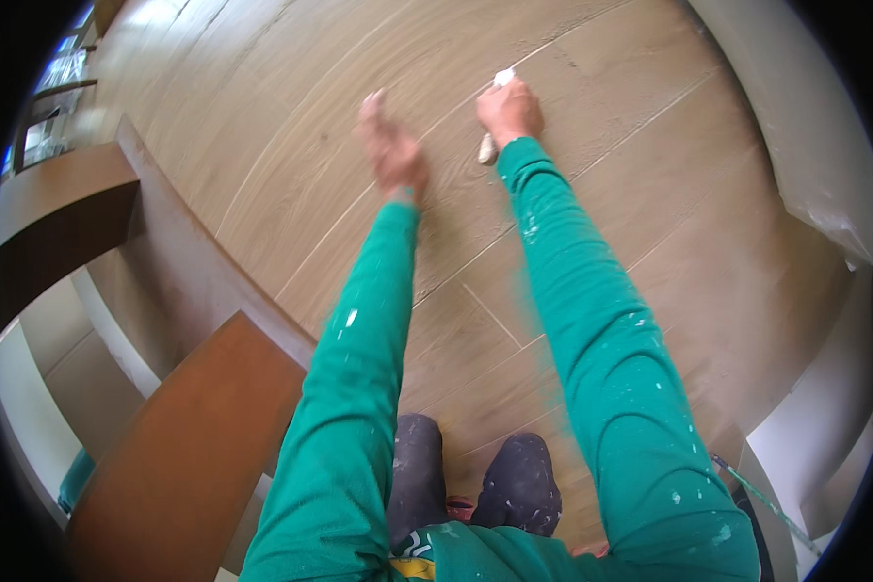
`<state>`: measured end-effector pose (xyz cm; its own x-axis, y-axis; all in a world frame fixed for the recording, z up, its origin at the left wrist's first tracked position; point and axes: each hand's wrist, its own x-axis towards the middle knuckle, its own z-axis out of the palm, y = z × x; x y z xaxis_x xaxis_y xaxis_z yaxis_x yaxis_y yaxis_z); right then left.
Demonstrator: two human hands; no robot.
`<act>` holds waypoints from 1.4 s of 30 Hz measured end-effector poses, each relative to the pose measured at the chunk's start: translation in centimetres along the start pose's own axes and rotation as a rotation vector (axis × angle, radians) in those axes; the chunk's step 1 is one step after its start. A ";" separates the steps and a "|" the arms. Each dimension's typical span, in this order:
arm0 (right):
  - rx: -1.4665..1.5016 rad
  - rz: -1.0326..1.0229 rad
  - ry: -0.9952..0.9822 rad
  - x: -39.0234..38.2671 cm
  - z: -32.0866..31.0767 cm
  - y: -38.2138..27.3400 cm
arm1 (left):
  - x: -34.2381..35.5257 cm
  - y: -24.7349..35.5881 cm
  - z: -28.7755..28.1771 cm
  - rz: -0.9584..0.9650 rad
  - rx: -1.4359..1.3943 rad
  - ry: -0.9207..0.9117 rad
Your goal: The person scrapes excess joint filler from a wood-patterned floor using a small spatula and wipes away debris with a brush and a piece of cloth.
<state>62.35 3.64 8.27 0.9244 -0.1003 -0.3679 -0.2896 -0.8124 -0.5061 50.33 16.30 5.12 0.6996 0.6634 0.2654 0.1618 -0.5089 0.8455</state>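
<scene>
My right hand [512,112] is closed around a small tool with a pale, rounded handle end [487,148] showing by the wrist. A white bit [503,77] pokes out beyond the fingers; the rest is hidden in the fist, so its kind cannot be told. To the left, my left hand [394,155] is held over the floor with its fingers stretched out, smeared by motion, and nothing shows in it. Beneath both hands lies a brown wood-look floor [359,223] with pale joint lines. White specks dot both green sleeves.
Brown wooden furniture parts [189,456] stand close on my left, with a curved piece [63,199] farther up. A white wall-like surface [795,97] curves along the right. A thin green cord or stick [766,500] lies at lower right. My dark knees [529,480] are below.
</scene>
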 end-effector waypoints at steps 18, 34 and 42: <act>0.040 0.131 0.111 4.5 -0.6 0.5 | -9.3 -10.3 -21.1 -0.209 0.810 0.015; 0.120 0.106 0.035 -2.0 2.7 0.4 | -9.1 -10.2 -21.4 -0.234 0.870 -0.021; -0.060 0.158 0.160 6.4 -2.2 -0.5 | -9.0 -10.4 -21.4 -0.236 0.849 -0.036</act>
<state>68.96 2.16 7.91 0.8977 -0.3153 -0.3078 -0.4231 -0.8117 -0.4026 27.50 27.35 3.88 0.6015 0.7925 0.1004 0.7575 -0.6058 0.2433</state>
